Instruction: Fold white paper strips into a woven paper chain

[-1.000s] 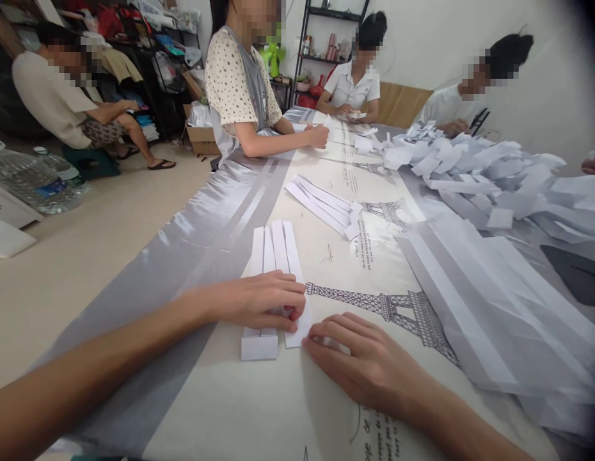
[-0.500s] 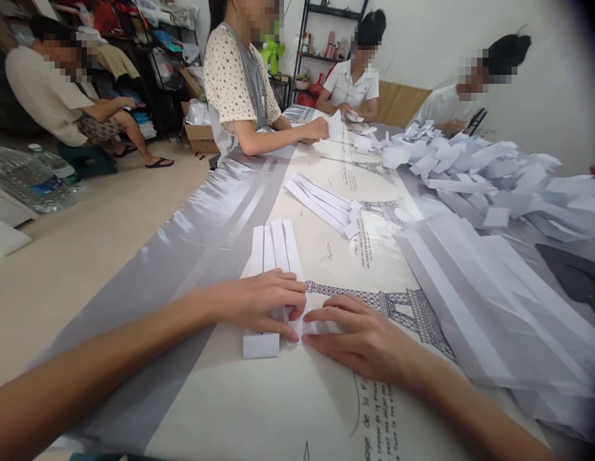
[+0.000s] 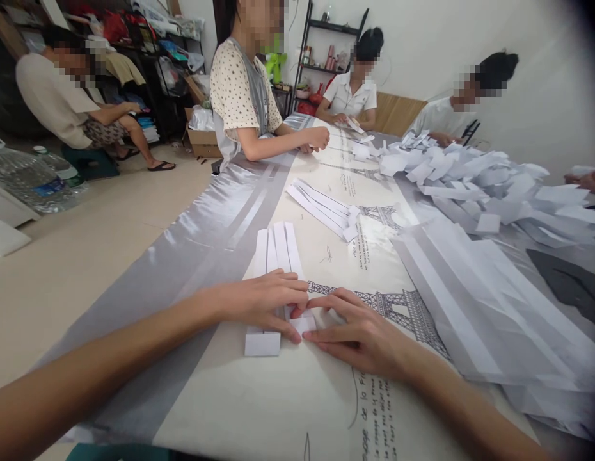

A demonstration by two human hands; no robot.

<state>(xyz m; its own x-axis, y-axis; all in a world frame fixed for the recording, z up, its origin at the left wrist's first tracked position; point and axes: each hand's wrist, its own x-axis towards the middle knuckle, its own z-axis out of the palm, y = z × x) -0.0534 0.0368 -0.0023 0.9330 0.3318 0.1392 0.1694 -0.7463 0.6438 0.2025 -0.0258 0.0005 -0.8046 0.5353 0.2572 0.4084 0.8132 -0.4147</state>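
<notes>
White paper strips [image 3: 277,246] lie side by side on the tablecloth in front of me, their far ends fanned slightly apart. My left hand [image 3: 266,299] rests across them, its thumb and curled fingers gripping the near end of the right-hand strip. A short flap [image 3: 302,326] is turned up there. From the right, my right hand [image 3: 362,330] pinches the same flap at its edge with thumb and fingertips. Just left of it, another folded end [image 3: 262,344] lies flat. Part of the strips is hidden under my left hand.
Another group of folded strips [image 3: 321,208] lies farther up the table. On the right are long white sheets [image 3: 470,301], a dark flat object [image 3: 569,282] and a heap of folded papers [image 3: 470,173]. Several people sit or stand around, one [image 3: 249,96] at the table's left edge.
The strip's near end now shows as a turned-up flap between my hands. My hands have barely shifted. The person at the left edge has lowered a white paper from view.
</notes>
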